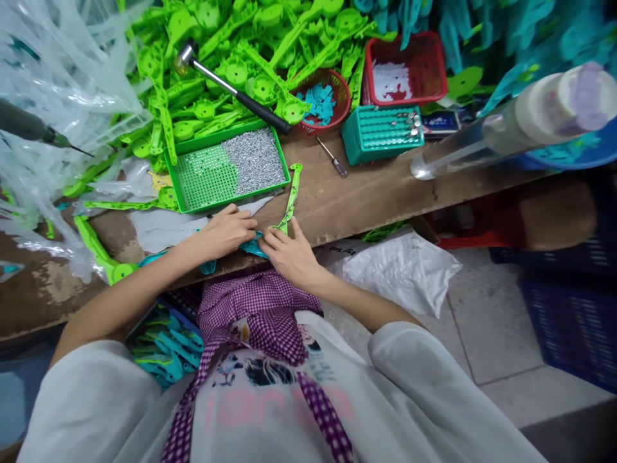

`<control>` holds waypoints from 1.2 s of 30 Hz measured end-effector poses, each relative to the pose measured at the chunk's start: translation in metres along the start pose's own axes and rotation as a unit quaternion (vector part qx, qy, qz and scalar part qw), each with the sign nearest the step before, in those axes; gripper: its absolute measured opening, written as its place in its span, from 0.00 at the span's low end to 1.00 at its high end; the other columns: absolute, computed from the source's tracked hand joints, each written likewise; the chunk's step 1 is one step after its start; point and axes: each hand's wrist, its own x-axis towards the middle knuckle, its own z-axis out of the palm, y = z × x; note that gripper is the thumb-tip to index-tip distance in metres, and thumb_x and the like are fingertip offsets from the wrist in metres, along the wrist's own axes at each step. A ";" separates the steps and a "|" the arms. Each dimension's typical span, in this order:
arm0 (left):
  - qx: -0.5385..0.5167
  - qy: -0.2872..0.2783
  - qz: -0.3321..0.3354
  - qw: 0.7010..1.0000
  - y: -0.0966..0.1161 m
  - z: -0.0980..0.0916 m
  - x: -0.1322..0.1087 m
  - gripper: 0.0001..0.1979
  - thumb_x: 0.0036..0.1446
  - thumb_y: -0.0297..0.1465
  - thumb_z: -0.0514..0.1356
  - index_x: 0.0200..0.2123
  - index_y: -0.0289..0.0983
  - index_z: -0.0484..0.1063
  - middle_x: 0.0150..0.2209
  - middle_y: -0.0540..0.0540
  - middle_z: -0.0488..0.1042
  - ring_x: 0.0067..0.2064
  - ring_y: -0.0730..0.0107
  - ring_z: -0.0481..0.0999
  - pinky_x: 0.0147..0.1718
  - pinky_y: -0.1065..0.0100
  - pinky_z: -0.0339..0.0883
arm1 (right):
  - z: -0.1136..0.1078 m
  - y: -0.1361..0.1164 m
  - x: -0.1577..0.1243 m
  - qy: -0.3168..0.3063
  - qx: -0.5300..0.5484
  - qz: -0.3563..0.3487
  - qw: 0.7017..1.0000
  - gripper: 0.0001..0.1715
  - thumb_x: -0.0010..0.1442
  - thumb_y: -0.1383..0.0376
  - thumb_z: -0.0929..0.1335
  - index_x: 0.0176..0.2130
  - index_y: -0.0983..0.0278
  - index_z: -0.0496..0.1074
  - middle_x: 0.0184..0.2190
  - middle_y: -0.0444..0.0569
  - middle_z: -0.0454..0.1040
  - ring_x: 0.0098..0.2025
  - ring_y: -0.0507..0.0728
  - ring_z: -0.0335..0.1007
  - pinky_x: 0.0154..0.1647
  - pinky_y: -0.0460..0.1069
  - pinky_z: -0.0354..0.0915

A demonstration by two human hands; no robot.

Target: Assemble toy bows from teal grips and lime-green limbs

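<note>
At the front edge of the bench, my left hand (229, 229) is closed with its fingertips at a teal plastic piece (254, 246). My right hand (292, 256) bends over the other end of that teal piece and the base of a bright green plastic arm (292, 199), fingers closed on them. The green arm lies pointing away from me, with a thin dark line along it. My fingers partly hide where the green and teal pieces meet. Beyond my left hand sits a green tray (202, 168) partly filled with small metal screws or pins.
A hammer (236, 90) rests on a heap of green parts (212, 38). A small screwdriver (331, 156) lies by a teal box (380, 138) and red baskets (405, 64). A power screwdriver (29, 122) hangs at left; a clear tube (501, 132) juts in at right.
</note>
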 end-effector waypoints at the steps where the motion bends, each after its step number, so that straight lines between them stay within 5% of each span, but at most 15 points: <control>1: -0.007 0.006 0.001 1.000 0.002 -0.002 0.002 0.09 0.61 0.25 0.56 0.32 0.39 0.75 0.37 0.43 0.74 0.44 0.59 0.67 0.41 0.59 0.52 | 0.001 -0.001 0.001 0.001 0.001 0.001 1.000 0.16 0.68 0.70 0.59 0.50 0.63 0.70 0.54 0.54 0.72 0.57 0.59 0.65 0.69 0.73 0.47; 8: 0.020 0.010 -0.037 0.999 0.006 -0.003 -0.008 0.11 0.61 0.24 0.56 0.38 0.41 0.77 0.51 0.42 0.74 0.50 0.57 0.66 0.46 0.57 0.54 | 0.000 0.005 -0.005 0.014 0.051 -0.018 0.998 0.21 0.65 0.72 0.60 0.55 0.64 0.69 0.57 0.56 0.71 0.61 0.61 0.64 0.69 0.73 0.46; 12: -0.010 0.119 -0.112 0.987 0.017 0.007 -0.030 0.21 0.60 0.19 0.53 0.52 0.43 0.73 0.57 0.40 0.70 0.54 0.55 0.68 0.50 0.54 0.58 | -0.026 0.019 -0.013 0.100 0.166 0.030 0.981 0.22 0.67 0.69 0.60 0.58 0.61 0.67 0.58 0.54 0.70 0.61 0.60 0.64 0.69 0.69 0.51; 14: -0.044 0.239 -0.152 0.958 0.034 0.015 -0.038 0.23 0.62 0.20 0.53 0.57 0.44 0.70 0.57 0.40 0.69 0.55 0.57 0.69 0.52 0.53 0.61 | -0.046 0.028 -0.006 0.200 0.235 0.097 0.946 0.19 0.69 0.66 0.60 0.56 0.58 0.69 0.54 0.51 0.73 0.58 0.58 0.68 0.65 0.64 0.59; 17: -0.114 0.420 -0.196 0.879 0.066 0.027 -0.033 0.20 0.63 0.23 0.56 0.56 0.45 0.70 0.52 0.42 0.72 0.53 0.63 0.73 0.52 0.59 0.67 | -0.072 0.045 0.023 0.389 0.307 0.171 0.852 0.16 0.70 0.61 0.59 0.51 0.57 0.71 0.47 0.49 0.74 0.53 0.57 0.71 0.57 0.59 0.69; 19: -0.154 0.465 -0.210 0.846 0.082 0.033 -0.020 0.17 0.63 0.24 0.58 0.54 0.44 0.71 0.48 0.44 0.74 0.49 0.66 0.76 0.50 0.63 0.70 | -0.080 0.056 0.045 0.478 0.352 0.177 0.785 0.16 0.70 0.58 0.59 0.49 0.59 0.71 0.45 0.49 0.73 0.49 0.56 0.73 0.52 0.56 0.71; 21: -0.172 0.460 -0.220 0.843 0.089 0.038 -0.007 0.15 0.63 0.26 0.59 0.52 0.41 0.72 0.46 0.45 0.75 0.47 0.67 0.77 0.48 0.64 0.71 | -0.079 0.064 0.056 0.489 0.388 0.166 0.763 0.16 0.69 0.55 0.60 0.48 0.59 0.71 0.45 0.48 0.73 0.48 0.55 0.73 0.50 0.55 0.72; 29: -0.141 0.389 -0.237 0.879 0.056 0.044 -0.022 0.12 0.65 0.29 0.56 0.51 0.39 0.73 0.46 0.43 0.76 0.49 0.63 0.76 0.50 0.59 0.71 | -0.011 0.038 0.006 0.207 0.338 0.101 0.913 0.10 0.66 0.61 0.65 0.41 0.60 0.75 0.43 0.50 0.76 0.48 0.56 0.72 0.51 0.56 0.68; 36: -0.133 0.327 -0.219 0.910 0.032 0.047 -0.035 0.13 0.66 0.29 0.53 0.50 0.39 0.74 0.47 0.41 0.75 0.50 0.60 0.73 0.49 0.56 0.67 | 0.013 0.014 0.014 0.128 0.242 0.028 0.961 0.11 0.66 0.64 0.64 0.43 0.63 0.75 0.47 0.54 0.76 0.51 0.59 0.70 0.60 0.60 0.61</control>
